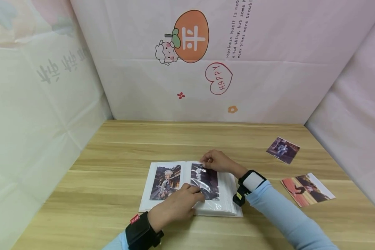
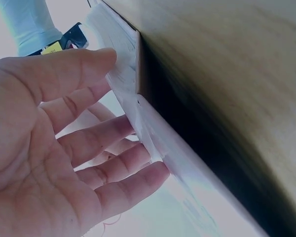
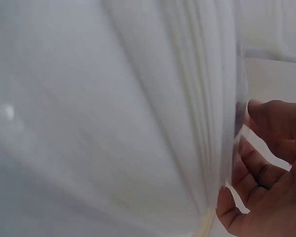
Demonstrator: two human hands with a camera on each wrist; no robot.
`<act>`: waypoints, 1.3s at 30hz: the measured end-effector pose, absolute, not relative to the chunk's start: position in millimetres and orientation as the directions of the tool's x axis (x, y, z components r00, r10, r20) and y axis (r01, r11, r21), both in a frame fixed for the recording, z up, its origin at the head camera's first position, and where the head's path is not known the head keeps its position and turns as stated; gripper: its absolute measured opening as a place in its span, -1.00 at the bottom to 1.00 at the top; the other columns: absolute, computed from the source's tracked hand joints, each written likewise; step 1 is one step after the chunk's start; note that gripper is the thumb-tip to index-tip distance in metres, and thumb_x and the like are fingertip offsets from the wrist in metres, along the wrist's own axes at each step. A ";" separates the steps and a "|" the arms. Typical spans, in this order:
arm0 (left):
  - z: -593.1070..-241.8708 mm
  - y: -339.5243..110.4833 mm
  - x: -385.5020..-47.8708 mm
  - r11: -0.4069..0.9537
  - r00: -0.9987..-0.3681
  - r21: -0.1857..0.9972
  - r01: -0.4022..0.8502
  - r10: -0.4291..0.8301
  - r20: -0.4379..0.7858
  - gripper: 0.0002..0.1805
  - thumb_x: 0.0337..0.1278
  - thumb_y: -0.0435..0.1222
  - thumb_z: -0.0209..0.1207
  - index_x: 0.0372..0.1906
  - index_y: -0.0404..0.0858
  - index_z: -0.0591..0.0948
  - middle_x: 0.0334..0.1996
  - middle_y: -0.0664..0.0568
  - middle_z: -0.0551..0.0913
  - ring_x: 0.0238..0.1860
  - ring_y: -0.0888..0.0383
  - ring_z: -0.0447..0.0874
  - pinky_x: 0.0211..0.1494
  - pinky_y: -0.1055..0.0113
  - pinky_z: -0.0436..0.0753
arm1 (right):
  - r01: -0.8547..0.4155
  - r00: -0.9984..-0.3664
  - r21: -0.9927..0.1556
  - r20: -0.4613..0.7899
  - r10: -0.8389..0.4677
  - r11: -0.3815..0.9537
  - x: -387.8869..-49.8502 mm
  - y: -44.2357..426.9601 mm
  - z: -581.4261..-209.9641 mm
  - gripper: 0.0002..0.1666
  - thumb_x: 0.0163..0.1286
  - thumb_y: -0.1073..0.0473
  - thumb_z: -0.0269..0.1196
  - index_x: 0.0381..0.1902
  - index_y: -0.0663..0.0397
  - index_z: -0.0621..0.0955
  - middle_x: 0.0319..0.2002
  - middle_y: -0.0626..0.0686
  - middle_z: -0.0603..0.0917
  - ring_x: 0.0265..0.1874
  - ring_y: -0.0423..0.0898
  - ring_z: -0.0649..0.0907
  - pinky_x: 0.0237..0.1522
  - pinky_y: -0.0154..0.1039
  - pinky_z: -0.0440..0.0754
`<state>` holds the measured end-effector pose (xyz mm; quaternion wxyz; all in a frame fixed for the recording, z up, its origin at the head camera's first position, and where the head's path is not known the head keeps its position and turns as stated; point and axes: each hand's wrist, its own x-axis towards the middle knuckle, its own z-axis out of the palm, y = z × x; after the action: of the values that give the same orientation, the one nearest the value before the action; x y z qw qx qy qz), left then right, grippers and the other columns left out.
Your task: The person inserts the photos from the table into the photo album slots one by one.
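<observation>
Album [image 1: 212, 207]: lies open on tabletop [image 1: 97, 194], spine running nr to far
R-pg photo [image 1: 210, 183]: in R half of album, behind shiny clear film; long axis nr to far, approx parallel to spine
Key relation (judged): R grip [image 1: 218, 161] to R-pg photo, mostly twd body, along that long axis
Nearer grip: R for far edge; L for nr-L corner & spine
R grip hold: w/ fingers bent, pinching at far edge of R-pg photo; maybe film caught too, can't tell from blurry R-wrist view
L grip [image 1: 180, 203]: apart, w/ thumb off fingers by album's nr edge; touching R pg over nr-L part of photo, clamped on nothing
L-pg photo [image 1: 166, 182]: flat in L half, just beyond L grip
Far loose photo [image 1: 283, 150]: on tabletop, R of album, well apart from R grip
Nr loose photo [image 1: 307, 189]: also on tabletop, just R of R sleeve [image 1: 278, 205]
</observation>
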<state>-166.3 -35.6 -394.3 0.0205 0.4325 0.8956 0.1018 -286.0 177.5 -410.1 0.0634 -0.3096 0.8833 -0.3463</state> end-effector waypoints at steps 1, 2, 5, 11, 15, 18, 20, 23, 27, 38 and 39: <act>-394.3 -35.5 -166.5 0.606 -0.626 0.200 0.770 0.778 0.051 -0.60 -0.19 -0.26 0.38 -0.10 -0.04 0.62 -0.07 0.11 0.53 -0.06 0.11 0.43 -0.01 0.36 0.45 | -0.508 -0.797 -0.646 0.101 -0.595 0.570 -284.8 178.8 -408.7 -0.70 0.23 0.36 0.19 -0.07 0.37 0.60 -0.20 0.18 0.63 -0.26 0.03 0.61 -0.31 -0.20 0.58; -394.3 -35.4 -166.6 0.606 -0.626 0.200 0.770 0.778 0.051 -0.60 -0.19 -0.25 0.38 -0.10 -0.04 0.62 -0.06 0.11 0.53 -0.06 0.11 0.43 -0.01 0.36 0.45 | -0.512 -0.793 -0.640 0.097 -0.601 0.573 -283.4 180.4 -407.2 -0.64 0.24 0.34 0.19 0.00 0.40 0.55 -0.15 0.23 0.62 -0.22 0.08 0.61 -0.27 -0.16 0.58; -394.1 -35.3 -166.9 0.606 -0.626 0.202 0.770 0.778 0.050 -0.60 -0.18 -0.25 0.38 -0.10 -0.04 0.63 -0.04 0.09 0.53 -0.05 0.10 0.43 0.00 0.35 0.45 | -0.523 -0.783 -0.619 0.079 -0.617 0.585 -277.4 187.1 -402.4 -0.46 0.27 0.25 0.19 0.17 0.41 0.41 0.01 0.32 0.53 -0.09 0.20 0.56 -0.12 0.00 0.54; -393.0 -36.0 -168.0 0.606 -0.622 0.199 0.770 0.782 0.026 -0.61 -0.15 -0.21 0.36 -0.08 -0.02 0.64 0.00 0.07 0.53 -0.02 0.10 0.43 0.00 0.33 0.46 | -0.544 -0.771 -0.557 0.037 -0.636 0.627 -262.0 202.2 -399.6 -0.13 0.21 -0.06 0.28 0.32 0.31 0.26 0.21 0.30 0.37 0.14 0.24 0.39 0.11 0.14 0.32; -392.4 -36.7 -168.9 0.612 -0.623 0.195 0.767 0.782 -0.005 -0.61 -0.12 -0.16 0.35 -0.06 0.00 0.64 0.04 0.08 0.51 -0.02 0.12 0.42 -0.04 0.34 0.48 | -0.552 -0.776 -0.501 0.018 -0.630 0.666 -245.0 210.9 -400.0 -0.03 0.13 -0.16 0.31 0.33 0.28 0.25 0.26 0.35 0.27 0.22 0.28 0.26 0.16 0.22 0.21; -391.9 -37.5 -169.1 0.611 -0.620 0.197 0.767 0.784 -0.021 -0.61 -0.12 -0.14 0.35 -0.06 0.01 0.64 0.04 0.10 0.52 -0.03 0.13 0.42 -0.05 0.35 0.48 | -0.545 -0.785 -0.472 -0.003 -0.620 0.692 -231.9 215.3 -404.0 0.01 0.10 -0.24 0.30 0.34 0.22 0.25 0.28 0.40 0.21 0.22 0.33 0.24 0.12 0.28 0.22; -391.8 -38.1 -169.0 0.606 -0.615 0.198 0.770 0.788 -0.024 -0.62 -0.12 -0.14 0.35 -0.07 0.01 0.65 0.04 0.09 0.52 -0.03 0.13 0.42 -0.05 0.36 0.48 | -0.541 -0.785 -0.465 -0.019 -0.619 0.700 -224.2 216.9 -406.9 0.02 0.09 -0.27 0.28 0.35 0.21 0.25 0.29 0.42 0.16 0.23 0.35 0.22 0.10 0.29 0.22; -391.8 -38.7 -168.8 0.596 -0.606 0.205 0.776 0.795 -0.019 -0.63 -0.12 -0.15 0.35 -0.08 0.01 0.65 0.04 0.10 0.53 -0.02 0.12 0.43 -0.04 0.36 0.48 | -0.543 -0.780 -0.463 -0.029 -0.625 0.700 -216.8 219.0 -411.5 0.05 0.09 -0.30 0.28 0.34 0.24 0.25 0.31 0.42 0.14 0.24 0.36 0.20 0.12 0.29 0.20; -392.1 -38.5 -169.1 0.580 -0.591 0.206 0.788 0.807 -0.014 -0.64 -0.10 -0.17 0.34 -0.08 0.01 0.65 0.05 0.09 0.52 0.00 0.12 0.42 -0.01 0.37 0.47 | -0.531 -0.781 -0.474 -0.047 -0.623 0.702 -212.2 223.1 -414.4 0.09 0.06 -0.32 0.29 0.35 0.27 0.23 0.33 0.40 0.11 0.26 0.33 0.17 0.14 0.24 0.21; -391.8 -38.3 -173.1 0.585 -0.599 0.225 0.780 0.801 -0.005 -0.65 -0.08 -0.16 0.33 -0.08 -0.01 0.64 0.03 0.11 0.52 -0.04 0.15 0.40 0.01 0.37 0.43 | -0.531 -0.767 -0.493 -0.068 -0.638 0.690 -214.7 234.8 -413.2 0.17 -0.01 -0.33 0.33 0.35 0.29 0.21 0.34 0.38 0.08 0.27 0.35 0.14 0.15 0.25 0.19; -391.8 -38.3 -173.4 0.586 -0.601 0.222 0.779 0.799 0.000 -0.65 -0.08 -0.15 0.33 -0.08 -0.01 0.64 0.01 0.12 0.52 -0.05 0.15 0.40 -0.01 0.38 0.43 | -0.537 -0.764 -0.490 -0.062 -0.642 0.687 -215.1 234.6 -413.1 0.16 -0.02 -0.32 0.34 0.34 0.30 0.23 0.34 0.39 0.09 0.26 0.35 0.15 0.14 0.25 0.20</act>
<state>-173.4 -38.3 -391.8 0.0500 0.4439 0.8891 0.0998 -215.1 234.6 -413.1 0.1148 -0.3235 0.9111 -0.2280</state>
